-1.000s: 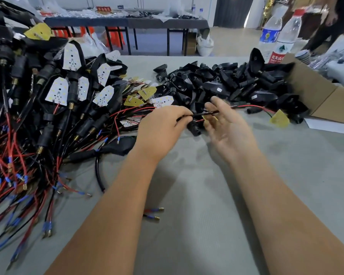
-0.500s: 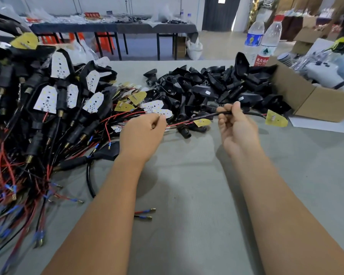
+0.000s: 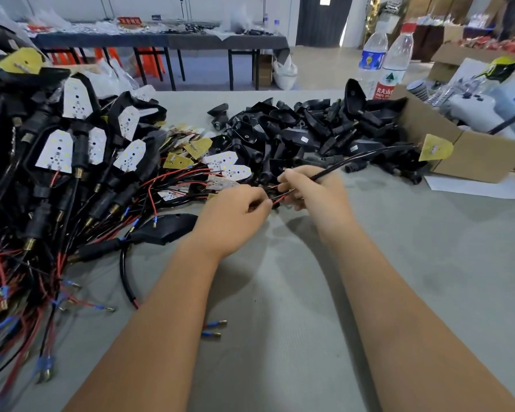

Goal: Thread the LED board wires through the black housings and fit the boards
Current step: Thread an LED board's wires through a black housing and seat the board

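Note:
My right hand [image 3: 311,190] pinches a black sleeved wire [image 3: 366,157] that runs up and right to a yellow LED board [image 3: 435,147] hanging by the cardboard box. My left hand [image 3: 231,217] pinches the thin red and black wire ends [image 3: 275,199] between the two hands. A small black housing sits mostly hidden behind my fingers. Loose black housings [image 3: 304,129] are heaped just beyond my hands. Loose LED boards [image 3: 226,168], white and yellow, lie to the left of them.
A big pile of assembled lamps with red and black leads [image 3: 57,179] fills the left of the grey table [image 3: 280,292]. A cardboard box [image 3: 470,156] stands at the right, two water bottles [image 3: 384,63] behind it. Two blue-sleeved terminals [image 3: 213,328] lie near my left forearm.
My hands have come together. The right hand slid left along the black wire, and the yellow board on its end rose toward the box. The left hand now pinches the wire ends.

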